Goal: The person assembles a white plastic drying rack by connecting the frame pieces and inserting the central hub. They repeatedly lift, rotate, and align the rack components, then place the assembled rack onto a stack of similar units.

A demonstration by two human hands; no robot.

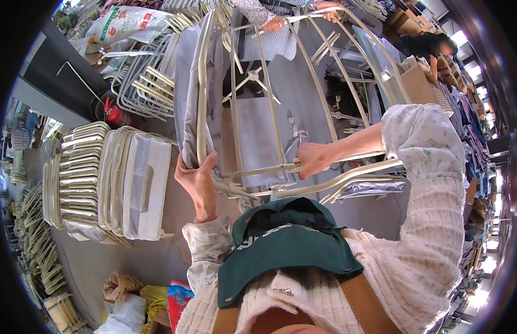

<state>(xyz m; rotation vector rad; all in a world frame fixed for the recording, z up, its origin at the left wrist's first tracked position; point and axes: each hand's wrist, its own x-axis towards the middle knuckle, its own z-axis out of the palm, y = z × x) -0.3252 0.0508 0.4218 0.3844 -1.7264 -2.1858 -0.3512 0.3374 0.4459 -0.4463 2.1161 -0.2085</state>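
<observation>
A large frame of cream-coloured metal tubes (262,75) with several cross bars lies in front of me. My left hand (200,177) grips the corner of its thick outer tube, where grey fabric (185,96) runs along the side. My right hand (313,158) is closed around the end of a thin cross bar (267,170) near the frame's near side. Beside it, a curved cream tube (338,179) passes in front of my body. At the far end, a co-worker's two hands (274,25) rest on the same frame.
Stacked tube frames with white fabric (145,188) stand at the left. Behind them are a red fire extinguisher (116,115) and more bent tubes (137,92). A swivel base (253,75) shows below the frame. Bags (127,311) lie at lower left; another person (425,46) bends at upper right.
</observation>
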